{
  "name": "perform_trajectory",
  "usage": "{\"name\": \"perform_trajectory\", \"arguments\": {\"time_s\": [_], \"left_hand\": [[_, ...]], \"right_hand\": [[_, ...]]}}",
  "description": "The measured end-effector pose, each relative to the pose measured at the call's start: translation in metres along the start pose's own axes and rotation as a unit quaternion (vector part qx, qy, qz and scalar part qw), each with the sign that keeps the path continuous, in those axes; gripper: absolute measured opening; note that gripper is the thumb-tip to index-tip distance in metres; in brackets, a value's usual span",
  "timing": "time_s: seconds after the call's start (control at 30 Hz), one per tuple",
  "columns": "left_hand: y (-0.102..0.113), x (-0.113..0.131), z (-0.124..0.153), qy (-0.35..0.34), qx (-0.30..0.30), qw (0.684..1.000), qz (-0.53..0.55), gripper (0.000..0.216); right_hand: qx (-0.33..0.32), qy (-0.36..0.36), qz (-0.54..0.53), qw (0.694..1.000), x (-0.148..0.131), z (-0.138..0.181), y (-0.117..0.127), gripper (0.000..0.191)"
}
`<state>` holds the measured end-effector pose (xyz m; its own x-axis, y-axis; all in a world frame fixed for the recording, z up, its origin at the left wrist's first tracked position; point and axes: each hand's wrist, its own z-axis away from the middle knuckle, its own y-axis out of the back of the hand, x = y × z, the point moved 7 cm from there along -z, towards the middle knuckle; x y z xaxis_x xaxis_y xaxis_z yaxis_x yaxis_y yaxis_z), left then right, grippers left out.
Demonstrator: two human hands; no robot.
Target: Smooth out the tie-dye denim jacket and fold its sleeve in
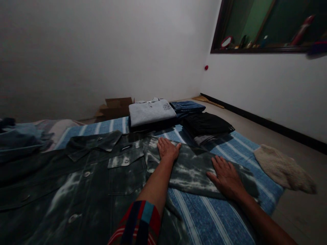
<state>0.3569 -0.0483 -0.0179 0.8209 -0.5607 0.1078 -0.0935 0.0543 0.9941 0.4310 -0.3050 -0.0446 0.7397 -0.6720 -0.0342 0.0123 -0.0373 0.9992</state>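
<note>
A dark grey-green tie-dye button jacket (94, 190) lies spread face up, its collar toward the wall. One of its sleeves (191, 170) stretches out to the right. My left hand (168, 149) rests flat near the shoulder end of that sleeve, fingers extended. Farther along, close to the cuff, my right hand (226, 175) lies palm down with its fingers spread. Neither hand grips the cloth. Beneath the jacket is a blue and white striped bed cover (201, 217).
Behind the jacket sit a folded grey polo shirt (150, 114), folded jeans (187, 107) and folded black clothes (208, 124). A beige knitted piece (283, 166) hangs over the right edge. Rumpled denim (20, 137) lies left. A cardboard box (116, 107) stands by the wall.
</note>
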Motion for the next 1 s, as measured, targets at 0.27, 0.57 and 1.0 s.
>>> {"name": "perform_trajectory", "arguments": {"time_s": [0.27, 0.57, 1.0], "left_hand": [[0.000, -0.004, -0.007, 0.023, -0.005, 1.000, 0.006, 0.090], [0.007, -0.006, -0.005, 0.034, 0.031, 0.999, 0.012, 0.088], [0.010, -0.008, -0.007, 0.040, 0.079, 0.996, 0.000, 0.080]], "right_hand": [[0.009, 0.007, 0.004, 1.000, 0.000, 0.000, 0.002, 0.072], [0.001, 0.003, -0.002, 1.000, -0.001, 0.001, 0.004, 0.072], [-0.003, 0.002, -0.026, 1.000, -0.003, -0.001, 0.005, 0.072]]}}
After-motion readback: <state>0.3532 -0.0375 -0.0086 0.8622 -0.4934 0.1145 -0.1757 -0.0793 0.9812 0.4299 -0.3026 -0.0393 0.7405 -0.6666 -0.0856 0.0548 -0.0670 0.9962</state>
